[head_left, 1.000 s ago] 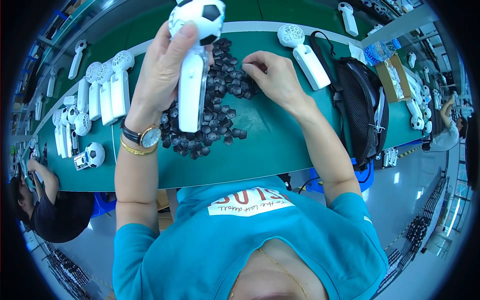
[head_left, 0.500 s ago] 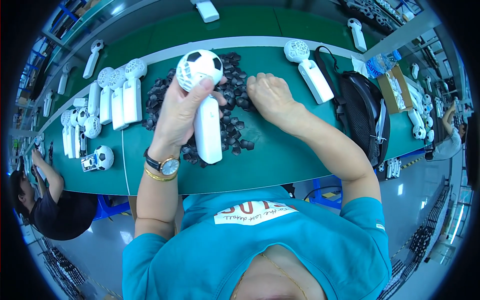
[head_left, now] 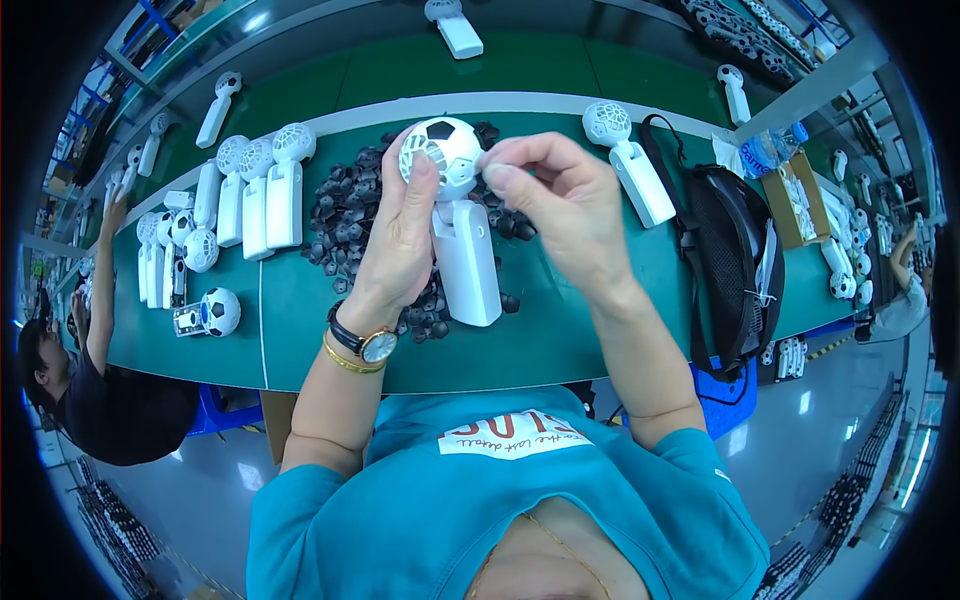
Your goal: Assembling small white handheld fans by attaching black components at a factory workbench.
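head view: white handheld fan [head_left: 460, 225] w/ football-patterned head is gripped upright by left hand [head_left: 400, 240], closed round its neck, above green table [head_left: 560, 330]. right hand [head_left: 560, 205] is pinched shut on fan head's edge. black small parts pile [head_left: 350, 215] lies behind; black bag [head_left: 735, 250] at right, finished fans [head_left: 250, 190] at left.

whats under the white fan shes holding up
Under the white handheld fan, a heap of small black parts lies on the green table. The left hand and the fan's handle cover the heap's middle, so what lies there cannot be seen.
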Available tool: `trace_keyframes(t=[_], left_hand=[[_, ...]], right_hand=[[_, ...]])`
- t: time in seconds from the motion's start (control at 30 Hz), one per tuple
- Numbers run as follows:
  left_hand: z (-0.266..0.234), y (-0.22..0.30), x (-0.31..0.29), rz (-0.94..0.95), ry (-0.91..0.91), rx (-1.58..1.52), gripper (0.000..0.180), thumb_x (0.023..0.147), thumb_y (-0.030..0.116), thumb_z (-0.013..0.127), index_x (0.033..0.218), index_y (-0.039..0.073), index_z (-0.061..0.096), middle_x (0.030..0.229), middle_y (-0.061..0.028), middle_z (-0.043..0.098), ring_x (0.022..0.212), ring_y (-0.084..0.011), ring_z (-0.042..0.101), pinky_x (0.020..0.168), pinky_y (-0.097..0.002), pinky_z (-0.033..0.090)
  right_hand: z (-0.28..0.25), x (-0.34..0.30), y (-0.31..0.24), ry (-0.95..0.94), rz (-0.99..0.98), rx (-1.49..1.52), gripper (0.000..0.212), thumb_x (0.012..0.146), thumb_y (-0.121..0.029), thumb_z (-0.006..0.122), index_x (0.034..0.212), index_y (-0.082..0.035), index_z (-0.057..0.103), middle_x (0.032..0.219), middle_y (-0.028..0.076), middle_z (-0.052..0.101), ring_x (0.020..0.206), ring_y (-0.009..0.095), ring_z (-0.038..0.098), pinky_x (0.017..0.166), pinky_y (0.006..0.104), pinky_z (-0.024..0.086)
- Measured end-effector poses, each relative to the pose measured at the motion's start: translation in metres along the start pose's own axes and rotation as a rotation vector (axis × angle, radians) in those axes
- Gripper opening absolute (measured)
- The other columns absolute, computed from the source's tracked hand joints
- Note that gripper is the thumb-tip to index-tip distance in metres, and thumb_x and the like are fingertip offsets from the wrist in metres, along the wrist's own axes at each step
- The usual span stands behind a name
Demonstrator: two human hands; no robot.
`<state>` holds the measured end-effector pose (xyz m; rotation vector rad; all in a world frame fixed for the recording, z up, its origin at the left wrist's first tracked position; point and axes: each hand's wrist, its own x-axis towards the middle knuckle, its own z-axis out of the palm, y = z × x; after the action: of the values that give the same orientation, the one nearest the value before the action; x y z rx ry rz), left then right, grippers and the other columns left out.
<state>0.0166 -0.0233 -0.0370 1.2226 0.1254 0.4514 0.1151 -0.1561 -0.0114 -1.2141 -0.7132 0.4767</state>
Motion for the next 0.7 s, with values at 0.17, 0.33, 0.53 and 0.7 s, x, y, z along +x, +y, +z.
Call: trace_keyframes(t=[0.17, 0.33, 0.53, 0.7], left_hand=[[0.011, -0.003, -0.002, 0.01, 0.031, 0.031, 0.064, 0.101, 0.048, 0.039, 0.144, 0.006, 0.019, 0.129, -0.0126, 0.046, 0.12, -0.0199, 0.046, 0.1, -0.0337, 0.041], [0.011, -0.005, 0.0, 0.037, 0.036, 0.051, 0.065, 0.101, 0.049, 0.038, 0.144, 0.005, 0.02, 0.13, -0.0128, 0.045, 0.121, -0.0202, 0.046, 0.1, -0.034, 0.041], [0.008, -0.01, 0.002, 0.068, 0.039, 0.082, 0.065, 0.098, 0.039, 0.052, 0.143, 0.004, 0.021, 0.127, -0.0121, 0.048, 0.116, -0.0183, 0.049, 0.098, -0.0325, 0.043], [0.013, -0.006, 0.022, 0.138, 0.036, 0.257, 0.066, 0.091, 0.029, 0.067, 0.138, 0.002, 0.03, 0.118, -0.0099, 0.054, 0.103, -0.0148, 0.056, 0.086, -0.0295, 0.05]], right_hand=[[0.011, -0.003, 0.015, 0.084, -0.1, -0.056, 0.011, 0.087, -0.006, 0.069, 0.095, 0.0, 0.063, 0.088, 0.004, 0.066, 0.076, 0.007, 0.061, 0.066, 0.0199, 0.051], [0.017, -0.004, 0.021, 0.154, -0.115, -0.095, 0.012, 0.086, -0.004, 0.07, 0.094, -0.001, 0.062, 0.087, 0.003, 0.065, 0.076, 0.006, 0.06, 0.067, 0.0191, 0.051], [0.008, 0.003, 0.019, 0.112, -0.085, -0.151, 0.013, 0.086, -0.003, 0.07, 0.094, -0.001, 0.061, 0.087, 0.003, 0.064, 0.076, 0.006, 0.06, 0.066, 0.0189, 0.051], [-0.003, 0.012, 0.012, 0.077, -0.006, -0.027, 0.012, 0.087, -0.004, 0.068, 0.097, -0.001, 0.061, 0.089, 0.004, 0.065, 0.076, 0.006, 0.06, 0.066, 0.0195, 0.05]])
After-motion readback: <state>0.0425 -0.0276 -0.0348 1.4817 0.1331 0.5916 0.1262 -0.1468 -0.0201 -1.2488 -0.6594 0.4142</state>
